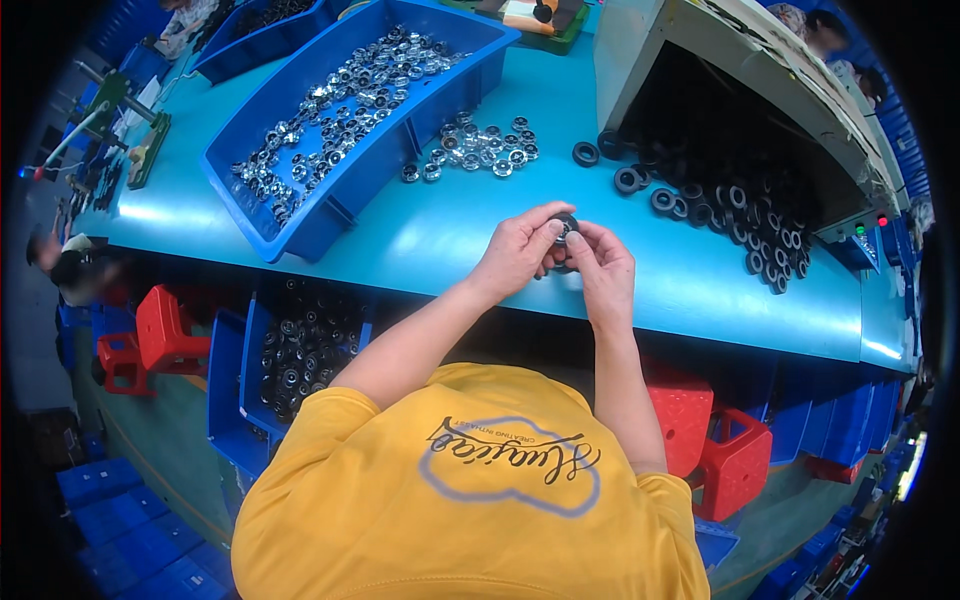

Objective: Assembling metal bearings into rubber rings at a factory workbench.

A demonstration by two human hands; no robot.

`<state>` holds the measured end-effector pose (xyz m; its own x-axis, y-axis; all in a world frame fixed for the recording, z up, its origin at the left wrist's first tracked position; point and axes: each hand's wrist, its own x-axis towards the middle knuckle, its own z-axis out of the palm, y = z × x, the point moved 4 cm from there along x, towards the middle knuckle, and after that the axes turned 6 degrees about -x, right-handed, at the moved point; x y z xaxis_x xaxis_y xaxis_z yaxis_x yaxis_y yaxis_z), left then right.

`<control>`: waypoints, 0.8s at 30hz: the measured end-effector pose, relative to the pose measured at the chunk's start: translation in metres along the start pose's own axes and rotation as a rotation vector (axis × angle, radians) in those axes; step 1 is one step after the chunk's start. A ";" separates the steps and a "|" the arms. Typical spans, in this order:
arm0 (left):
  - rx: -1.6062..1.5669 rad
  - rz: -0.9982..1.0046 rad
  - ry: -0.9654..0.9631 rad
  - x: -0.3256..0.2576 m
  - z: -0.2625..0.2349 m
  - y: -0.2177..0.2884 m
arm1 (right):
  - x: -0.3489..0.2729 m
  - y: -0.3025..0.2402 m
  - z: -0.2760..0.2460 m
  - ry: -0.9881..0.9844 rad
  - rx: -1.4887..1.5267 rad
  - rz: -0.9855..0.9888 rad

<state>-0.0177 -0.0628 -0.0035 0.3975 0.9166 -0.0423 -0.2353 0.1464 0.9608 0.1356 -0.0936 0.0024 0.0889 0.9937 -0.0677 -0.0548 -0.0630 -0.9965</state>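
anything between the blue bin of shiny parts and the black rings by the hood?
Head view: a loose cluster of shiny metal parts on the teal table, between blue bin and black rings.

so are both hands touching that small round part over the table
Touching. The head view shows the left hand and right hand meeting around the small round part, with fingers of both pinching its rim above the blue table.

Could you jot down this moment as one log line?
left hand: holds small ring part | right hand: pinches same part | nearby: loose metal pieces, black rubber rings, blue bin
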 end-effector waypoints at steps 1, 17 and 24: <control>-0.019 0.042 -0.030 0.000 0.003 0.002 | 0.001 0.000 -0.002 0.013 -0.008 0.019; 0.407 0.285 -0.009 -0.009 0.015 0.006 | 0.009 0.004 -0.010 -0.007 0.119 0.071; 0.657 0.543 0.048 -0.013 0.019 0.007 | 0.006 0.006 -0.012 -0.008 0.104 0.011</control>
<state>-0.0075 -0.0807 0.0087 0.3371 0.8142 0.4727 0.1852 -0.5497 0.8146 0.1473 -0.0895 -0.0047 0.0801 0.9937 -0.0782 -0.1589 -0.0647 -0.9852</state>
